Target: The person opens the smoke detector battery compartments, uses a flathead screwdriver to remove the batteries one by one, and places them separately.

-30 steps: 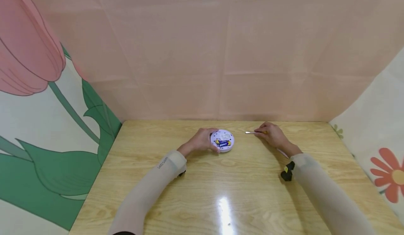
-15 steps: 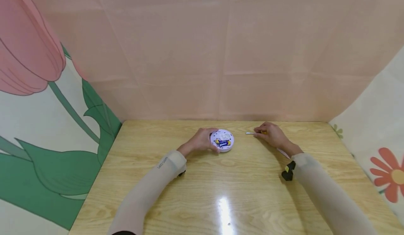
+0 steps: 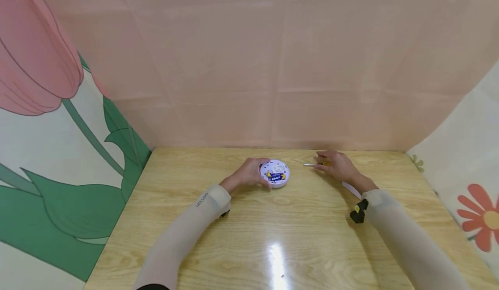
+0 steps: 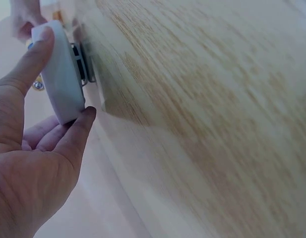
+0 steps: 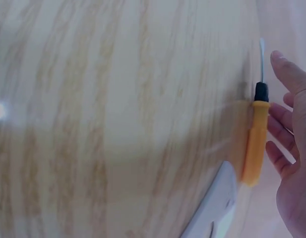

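Note:
In the head view my left hand (image 3: 249, 172) grips the left rim of a round white device (image 3: 283, 178) with dark spots. A blue-and-yellow item, probably a battery or batteries (image 3: 276, 176), lies on its upper face. The left wrist view shows the device's pale side (image 4: 63, 74) between thumb and fingers, with a dark and clear part under it. To the right a screwdriver (image 5: 257, 144) with an orange handle, black collar and thin metal shaft lies on the table. My right hand (image 5: 296, 119) is beside it, thumb and fingers spread apart, not closed round the handle.
A flat white piece (image 5: 217, 203), partly hidden under my right forearm in the head view, lies near the screwdriver handle. The wood-grain table (image 3: 249, 238) ends at a pinkish backdrop (image 3: 218, 86). Flower-printed sheets hang at both sides.
My right thumb and fingers have spread apart and let go of the screwdriver, which lies where it was. The right hand has shifted slightly right. The left hand and device stay put.

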Motion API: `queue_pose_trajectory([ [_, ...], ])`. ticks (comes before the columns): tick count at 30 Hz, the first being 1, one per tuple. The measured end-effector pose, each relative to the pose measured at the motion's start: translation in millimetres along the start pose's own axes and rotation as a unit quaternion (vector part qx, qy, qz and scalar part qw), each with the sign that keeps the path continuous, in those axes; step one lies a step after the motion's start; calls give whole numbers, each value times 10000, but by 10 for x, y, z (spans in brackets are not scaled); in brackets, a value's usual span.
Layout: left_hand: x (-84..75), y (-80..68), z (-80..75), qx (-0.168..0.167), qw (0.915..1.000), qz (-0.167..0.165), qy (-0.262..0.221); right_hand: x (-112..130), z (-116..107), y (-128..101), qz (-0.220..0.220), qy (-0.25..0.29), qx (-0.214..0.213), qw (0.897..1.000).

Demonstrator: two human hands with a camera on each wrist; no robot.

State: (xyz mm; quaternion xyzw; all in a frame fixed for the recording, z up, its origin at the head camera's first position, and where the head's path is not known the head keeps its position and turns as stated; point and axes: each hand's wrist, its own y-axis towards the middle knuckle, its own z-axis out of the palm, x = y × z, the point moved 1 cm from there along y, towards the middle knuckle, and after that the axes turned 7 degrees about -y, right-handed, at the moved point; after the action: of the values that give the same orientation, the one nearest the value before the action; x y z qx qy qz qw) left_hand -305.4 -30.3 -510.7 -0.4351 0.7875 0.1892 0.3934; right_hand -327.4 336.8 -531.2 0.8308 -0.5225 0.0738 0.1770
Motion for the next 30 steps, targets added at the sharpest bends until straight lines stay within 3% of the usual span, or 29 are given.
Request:
queue_pose_trajectory([
  [11,-5,1,-13,-12,10000,-30,19,305,-95,78,-355,230,105,9990],
  [30,1,9,-6,16,9999,101,50,814,-85,138,-1504,466,-497,9863],
])
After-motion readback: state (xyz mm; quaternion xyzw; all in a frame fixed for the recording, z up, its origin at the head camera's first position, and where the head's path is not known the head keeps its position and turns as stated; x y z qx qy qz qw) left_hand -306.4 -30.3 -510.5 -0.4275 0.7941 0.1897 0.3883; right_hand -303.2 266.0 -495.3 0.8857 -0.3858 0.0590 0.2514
